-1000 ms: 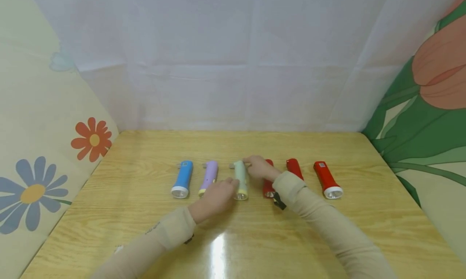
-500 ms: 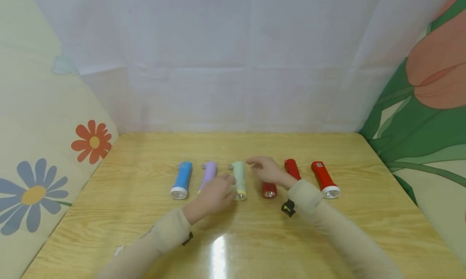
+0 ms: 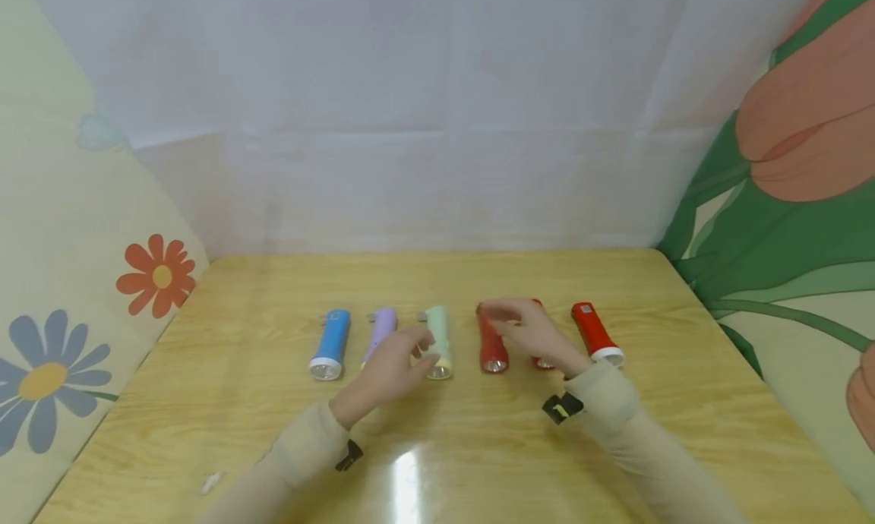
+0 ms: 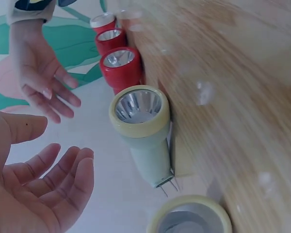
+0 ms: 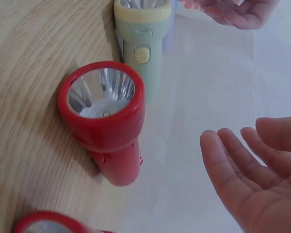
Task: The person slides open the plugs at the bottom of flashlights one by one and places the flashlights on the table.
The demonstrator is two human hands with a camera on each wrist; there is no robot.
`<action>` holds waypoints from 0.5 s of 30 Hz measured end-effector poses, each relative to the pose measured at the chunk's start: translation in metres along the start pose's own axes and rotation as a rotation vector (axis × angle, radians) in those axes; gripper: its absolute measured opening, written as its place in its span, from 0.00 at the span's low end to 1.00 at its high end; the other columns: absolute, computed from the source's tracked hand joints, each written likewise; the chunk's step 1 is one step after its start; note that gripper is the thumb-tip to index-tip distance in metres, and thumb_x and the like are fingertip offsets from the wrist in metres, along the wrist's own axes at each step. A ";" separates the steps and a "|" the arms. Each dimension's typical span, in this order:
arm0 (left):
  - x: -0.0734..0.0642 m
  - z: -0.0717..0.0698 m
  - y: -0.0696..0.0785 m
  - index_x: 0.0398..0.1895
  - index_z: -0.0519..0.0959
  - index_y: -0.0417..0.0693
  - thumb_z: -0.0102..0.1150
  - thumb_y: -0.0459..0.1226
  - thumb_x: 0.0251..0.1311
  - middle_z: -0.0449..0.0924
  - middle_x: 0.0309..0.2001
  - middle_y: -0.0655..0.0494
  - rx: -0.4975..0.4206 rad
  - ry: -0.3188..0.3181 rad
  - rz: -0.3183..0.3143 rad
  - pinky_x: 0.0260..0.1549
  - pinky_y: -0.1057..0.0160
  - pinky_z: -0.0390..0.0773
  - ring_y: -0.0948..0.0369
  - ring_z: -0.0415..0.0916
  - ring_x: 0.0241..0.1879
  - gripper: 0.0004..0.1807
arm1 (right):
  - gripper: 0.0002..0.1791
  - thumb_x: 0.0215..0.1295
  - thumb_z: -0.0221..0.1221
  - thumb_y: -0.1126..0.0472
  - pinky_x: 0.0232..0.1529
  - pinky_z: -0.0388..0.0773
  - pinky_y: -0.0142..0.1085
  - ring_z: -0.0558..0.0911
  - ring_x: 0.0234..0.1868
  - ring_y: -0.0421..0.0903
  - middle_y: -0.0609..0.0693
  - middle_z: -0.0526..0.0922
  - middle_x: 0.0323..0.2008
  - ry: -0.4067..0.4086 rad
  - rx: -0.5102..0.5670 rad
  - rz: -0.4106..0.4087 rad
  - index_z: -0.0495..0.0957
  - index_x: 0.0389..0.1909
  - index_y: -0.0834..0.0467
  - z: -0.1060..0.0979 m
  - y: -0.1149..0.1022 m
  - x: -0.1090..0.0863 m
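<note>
My left hand (image 3: 393,364) hovers above the table between a purple flashlight (image 3: 384,323) and a pale green flashlight (image 3: 438,326), its fingers loosely bent around nothing. In the left wrist view the green flashlight lies apart from that hand, with two metal prongs showing at its tail. My right hand (image 3: 536,333) is held over two red flashlights, nearest to the left one (image 3: 492,349) and partly covering the other (image 3: 544,363). The right wrist view shows its fingers (image 5: 216,165) relaxed and holding nothing.
A blue flashlight (image 3: 333,338) with a white head lies at the row's left end, and a red one with a white head (image 3: 593,326) at its right end. A small white scrap (image 3: 212,481) lies on the wooden table (image 3: 519,463). White cloth (image 3: 410,167) hangs behind.
Both hands have come away from the green flashlight. The right hand has moved to the right, over the red flashlights. The left hand's fingers have lifted and loosened. The head view has shifted slightly.
</note>
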State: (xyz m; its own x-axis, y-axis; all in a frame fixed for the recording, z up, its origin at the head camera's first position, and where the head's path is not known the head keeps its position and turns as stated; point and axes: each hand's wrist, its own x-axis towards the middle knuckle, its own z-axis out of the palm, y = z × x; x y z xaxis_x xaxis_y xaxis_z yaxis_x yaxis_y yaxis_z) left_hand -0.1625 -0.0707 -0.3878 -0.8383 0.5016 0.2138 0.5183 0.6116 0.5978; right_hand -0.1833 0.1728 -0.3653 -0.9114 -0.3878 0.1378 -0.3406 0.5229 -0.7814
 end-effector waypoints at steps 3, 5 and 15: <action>-0.001 -0.001 0.001 0.41 0.75 0.37 0.58 0.36 0.55 0.78 0.37 0.46 -0.020 0.016 0.004 0.33 0.64 0.76 0.58 0.75 0.34 0.13 | 0.16 0.62 0.53 0.69 0.49 0.72 0.47 0.76 0.48 0.55 0.63 0.78 0.47 0.007 0.009 -0.013 0.73 0.50 0.70 -0.006 0.003 -0.008; -0.001 -0.001 0.002 0.41 0.75 0.37 0.58 0.36 0.55 0.78 0.37 0.46 -0.028 0.022 0.012 0.33 0.64 0.76 0.58 0.75 0.34 0.13 | 0.16 0.62 0.53 0.70 0.47 0.74 0.46 0.77 0.47 0.55 0.63 0.77 0.47 0.014 0.013 0.002 0.72 0.51 0.70 -0.009 0.004 -0.015; -0.003 0.002 0.007 0.41 0.75 0.38 0.60 0.35 0.54 0.78 0.36 0.49 -0.023 0.054 0.055 0.31 0.67 0.75 0.61 0.75 0.32 0.13 | 0.17 0.62 0.54 0.68 0.49 0.73 0.47 0.77 0.48 0.53 0.60 0.78 0.47 0.053 0.006 0.057 0.73 0.52 0.65 -0.024 0.009 -0.038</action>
State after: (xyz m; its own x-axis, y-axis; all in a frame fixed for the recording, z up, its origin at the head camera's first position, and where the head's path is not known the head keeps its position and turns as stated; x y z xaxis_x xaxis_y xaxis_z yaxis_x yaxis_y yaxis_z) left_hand -0.1559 -0.0667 -0.3857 -0.8172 0.4995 0.2877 0.5599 0.5696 0.6017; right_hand -0.1573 0.2106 -0.3634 -0.9403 -0.3166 0.1248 -0.2865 0.5388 -0.7922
